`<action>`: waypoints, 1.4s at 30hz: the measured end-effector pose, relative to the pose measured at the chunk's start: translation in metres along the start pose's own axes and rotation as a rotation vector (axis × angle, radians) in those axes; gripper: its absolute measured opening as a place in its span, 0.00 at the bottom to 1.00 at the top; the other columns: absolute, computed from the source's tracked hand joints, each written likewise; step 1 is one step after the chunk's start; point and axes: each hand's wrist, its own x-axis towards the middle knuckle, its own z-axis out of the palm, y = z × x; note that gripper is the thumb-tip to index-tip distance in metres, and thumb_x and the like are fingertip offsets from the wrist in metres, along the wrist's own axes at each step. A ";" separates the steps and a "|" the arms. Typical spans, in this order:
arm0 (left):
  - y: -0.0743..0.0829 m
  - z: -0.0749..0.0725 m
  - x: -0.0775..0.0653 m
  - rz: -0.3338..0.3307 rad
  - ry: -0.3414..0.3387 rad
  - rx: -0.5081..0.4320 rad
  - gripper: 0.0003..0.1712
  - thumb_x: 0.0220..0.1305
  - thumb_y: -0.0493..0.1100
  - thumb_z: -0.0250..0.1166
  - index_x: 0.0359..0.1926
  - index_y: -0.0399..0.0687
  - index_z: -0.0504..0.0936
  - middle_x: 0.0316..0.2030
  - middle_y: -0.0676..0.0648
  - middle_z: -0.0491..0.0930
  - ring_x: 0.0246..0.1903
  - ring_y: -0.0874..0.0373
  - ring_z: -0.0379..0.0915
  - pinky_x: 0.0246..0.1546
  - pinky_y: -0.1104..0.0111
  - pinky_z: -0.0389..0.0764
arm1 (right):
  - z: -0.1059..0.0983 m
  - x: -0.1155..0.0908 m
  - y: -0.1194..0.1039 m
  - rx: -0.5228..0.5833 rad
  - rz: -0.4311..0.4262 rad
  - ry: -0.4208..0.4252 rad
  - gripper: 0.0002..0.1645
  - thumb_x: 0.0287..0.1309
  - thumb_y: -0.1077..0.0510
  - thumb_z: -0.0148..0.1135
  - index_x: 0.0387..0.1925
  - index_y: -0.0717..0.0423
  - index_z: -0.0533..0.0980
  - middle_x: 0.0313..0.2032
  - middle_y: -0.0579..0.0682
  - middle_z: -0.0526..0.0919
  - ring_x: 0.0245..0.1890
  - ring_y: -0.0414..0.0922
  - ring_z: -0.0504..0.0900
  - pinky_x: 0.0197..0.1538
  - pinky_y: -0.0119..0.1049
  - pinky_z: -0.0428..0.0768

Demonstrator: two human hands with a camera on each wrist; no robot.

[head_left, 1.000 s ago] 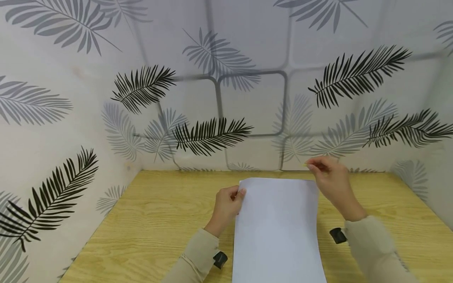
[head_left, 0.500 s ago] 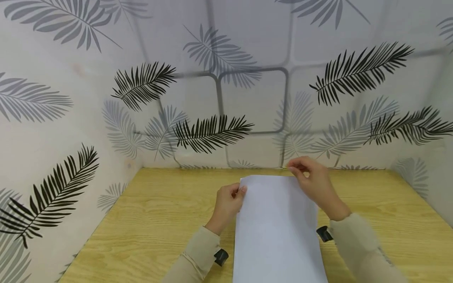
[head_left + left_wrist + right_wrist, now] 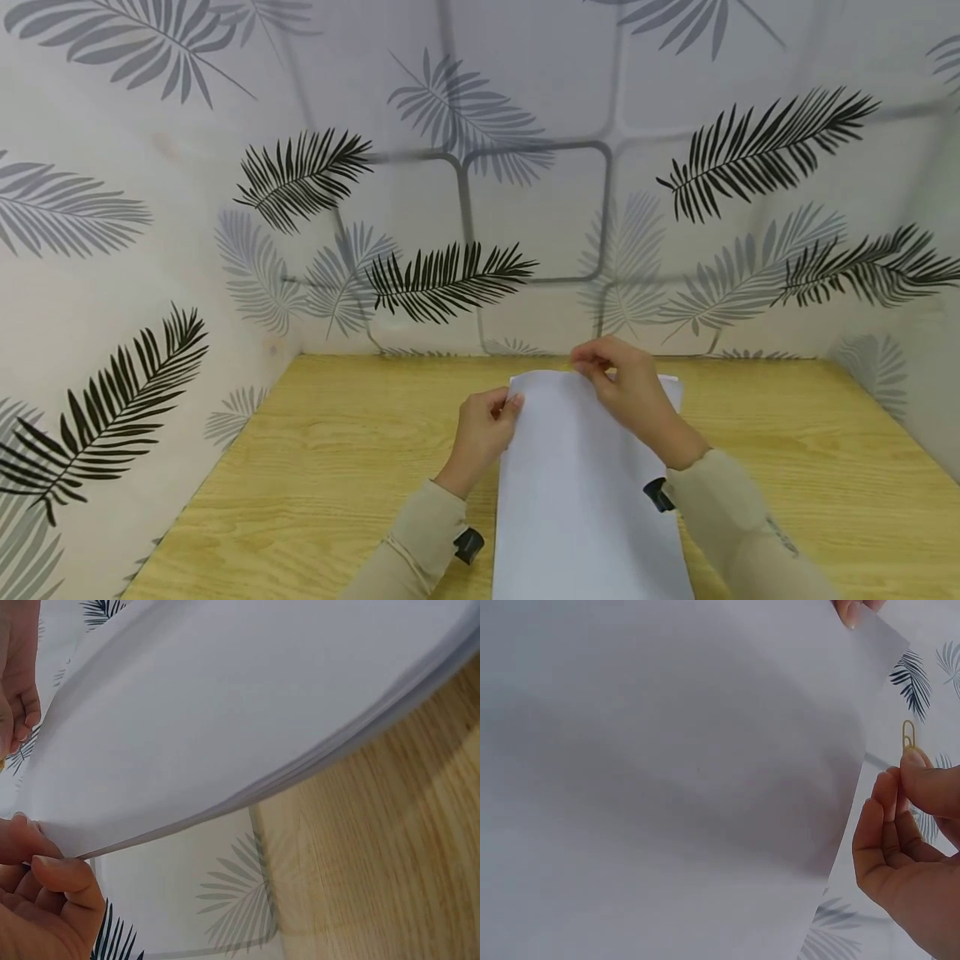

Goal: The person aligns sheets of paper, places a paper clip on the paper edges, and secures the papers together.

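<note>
Right hand (image 3: 637,396) has slid leftward over the last second, from by the paper's upper right corner to above its top edge, low centre of the head frame. It pinches a yellow clip (image 3: 908,733) between thumb and fingers — right side of the right wrist frame, just beyond the paper's edge, apart from it. Left hand (image 3: 480,432) hasn't shifted: thumb and fingers grip the upper left corner of the paper (image 3: 577,492), several sheets, lower centre of the head frame. My reading: clip now nearer the held corner — not yet on the sheets.
</note>
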 end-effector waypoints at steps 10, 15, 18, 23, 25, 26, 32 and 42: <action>0.000 0.001 0.000 0.021 0.019 0.015 0.19 0.66 0.35 0.61 0.16 0.37 0.71 0.11 0.53 0.62 0.11 0.67 0.56 0.13 0.74 0.60 | 0.010 0.004 -0.008 0.008 -0.030 -0.020 0.09 0.48 0.74 0.68 0.31 0.61 0.81 0.29 0.51 0.82 0.29 0.44 0.79 0.33 0.36 0.80; -0.001 0.001 0.000 0.019 0.013 0.007 0.17 0.66 0.35 0.61 0.18 0.36 0.74 0.12 0.53 0.63 0.11 0.67 0.57 0.13 0.74 0.60 | 0.014 0.005 -0.011 0.016 -0.023 -0.044 0.09 0.50 0.74 0.68 0.31 0.60 0.81 0.29 0.49 0.81 0.29 0.43 0.78 0.33 0.37 0.79; 0.000 0.001 0.000 0.019 0.011 0.000 0.18 0.66 0.34 0.61 0.18 0.36 0.73 0.12 0.53 0.62 0.11 0.67 0.57 0.13 0.74 0.60 | 0.015 0.006 -0.013 0.013 -0.010 -0.063 0.08 0.51 0.74 0.67 0.32 0.60 0.82 0.30 0.50 0.81 0.30 0.43 0.78 0.34 0.37 0.80; 0.002 0.002 -0.001 0.028 0.008 0.008 0.21 0.65 0.34 0.61 0.15 0.39 0.68 0.12 0.53 0.60 0.12 0.68 0.55 0.15 0.75 0.58 | 0.015 0.006 -0.019 0.004 -0.006 -0.084 0.08 0.52 0.74 0.66 0.32 0.61 0.82 0.31 0.52 0.82 0.30 0.44 0.80 0.34 0.38 0.80; 0.003 0.002 -0.001 0.032 0.006 0.009 0.21 0.65 0.34 0.61 0.15 0.39 0.68 0.13 0.53 0.60 0.13 0.68 0.54 0.15 0.75 0.57 | 0.015 0.006 -0.021 -0.003 -0.013 -0.084 0.07 0.52 0.74 0.66 0.31 0.61 0.82 0.31 0.52 0.82 0.30 0.44 0.80 0.34 0.38 0.80; 0.004 0.002 -0.001 0.034 0.005 0.008 0.21 0.65 0.34 0.61 0.15 0.39 0.68 0.13 0.53 0.59 0.13 0.68 0.54 0.15 0.75 0.57 | 0.016 0.006 -0.021 -0.007 -0.019 -0.083 0.07 0.52 0.73 0.65 0.31 0.61 0.82 0.31 0.52 0.81 0.30 0.44 0.79 0.33 0.38 0.80; 0.004 0.002 0.001 0.050 0.008 0.014 0.24 0.65 0.33 0.60 0.14 0.42 0.63 0.13 0.54 0.56 0.13 0.68 0.52 0.16 0.75 0.56 | 0.018 0.008 -0.021 -0.030 -0.075 -0.062 0.06 0.52 0.73 0.66 0.30 0.61 0.82 0.31 0.50 0.81 0.29 0.43 0.79 0.31 0.36 0.78; 0.003 0.002 0.002 0.056 0.001 0.032 0.21 0.66 0.34 0.60 0.16 0.40 0.68 0.14 0.54 0.57 0.14 0.67 0.53 0.16 0.75 0.56 | 0.023 0.010 -0.020 -0.012 -0.139 -0.045 0.08 0.49 0.75 0.67 0.29 0.61 0.82 0.30 0.51 0.81 0.30 0.44 0.80 0.31 0.36 0.79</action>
